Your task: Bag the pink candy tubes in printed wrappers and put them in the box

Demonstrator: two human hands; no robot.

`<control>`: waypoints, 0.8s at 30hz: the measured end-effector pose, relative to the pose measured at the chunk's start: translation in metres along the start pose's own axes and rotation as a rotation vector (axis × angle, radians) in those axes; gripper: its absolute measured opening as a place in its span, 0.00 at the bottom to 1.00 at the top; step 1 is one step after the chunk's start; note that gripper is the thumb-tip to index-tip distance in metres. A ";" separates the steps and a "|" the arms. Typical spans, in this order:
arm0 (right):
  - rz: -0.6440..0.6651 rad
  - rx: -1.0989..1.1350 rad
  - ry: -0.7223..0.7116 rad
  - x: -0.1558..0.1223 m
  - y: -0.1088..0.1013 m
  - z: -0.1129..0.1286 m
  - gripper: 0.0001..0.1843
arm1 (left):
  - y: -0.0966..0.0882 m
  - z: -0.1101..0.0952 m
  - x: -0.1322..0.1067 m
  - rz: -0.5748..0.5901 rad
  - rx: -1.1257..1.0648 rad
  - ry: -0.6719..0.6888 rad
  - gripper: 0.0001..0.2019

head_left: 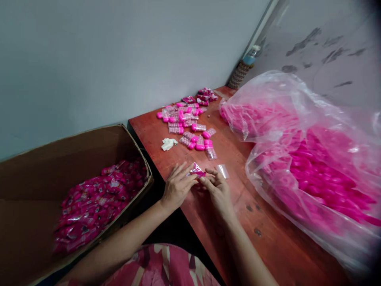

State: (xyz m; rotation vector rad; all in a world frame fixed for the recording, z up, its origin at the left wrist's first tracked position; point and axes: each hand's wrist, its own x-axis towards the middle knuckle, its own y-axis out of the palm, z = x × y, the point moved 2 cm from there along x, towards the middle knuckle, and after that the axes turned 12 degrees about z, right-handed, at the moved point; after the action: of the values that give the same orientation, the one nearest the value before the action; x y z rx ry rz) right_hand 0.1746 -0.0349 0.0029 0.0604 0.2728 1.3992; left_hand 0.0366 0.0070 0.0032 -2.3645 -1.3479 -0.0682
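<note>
My left hand (177, 183) and my right hand (218, 188) meet over the near edge of a reddish wooden table (268, 238). Between their fingertips they pinch a small pink foil packet (197, 171). A small clear plastic tube (222, 171) lies on the table just right of my right hand. Farther back sits a heap of clear tubes with pink caps (187, 123), with a few pink packets (205, 95) behind it.
A cardboard box (35, 190) at the left holds many pink packets (95, 202). A big clear plastic bag of pink caps (312, 159) fills the table's right side. A crumpled white scrap (168, 143) lies near the tubes. A bottle (245, 65) stands in the corner.
</note>
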 end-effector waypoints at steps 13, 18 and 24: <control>0.122 -0.671 -0.002 0.032 -0.012 0.028 0.13 | -0.002 0.006 -0.004 0.050 -0.808 -0.550 0.13; -0.136 -1.587 0.033 0.072 -0.023 0.046 0.17 | -0.005 0.007 -0.003 -0.076 -0.880 -0.612 0.14; -0.110 -1.780 0.137 0.091 -0.036 0.039 0.13 | -0.012 0.007 0.000 -0.260 -1.113 -0.691 0.14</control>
State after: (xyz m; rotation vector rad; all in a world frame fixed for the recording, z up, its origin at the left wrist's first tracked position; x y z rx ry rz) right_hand 0.2309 0.0522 0.0196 -1.4726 -0.8958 1.1136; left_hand 0.0252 0.0155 0.0005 -3.2423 -2.4045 -0.0999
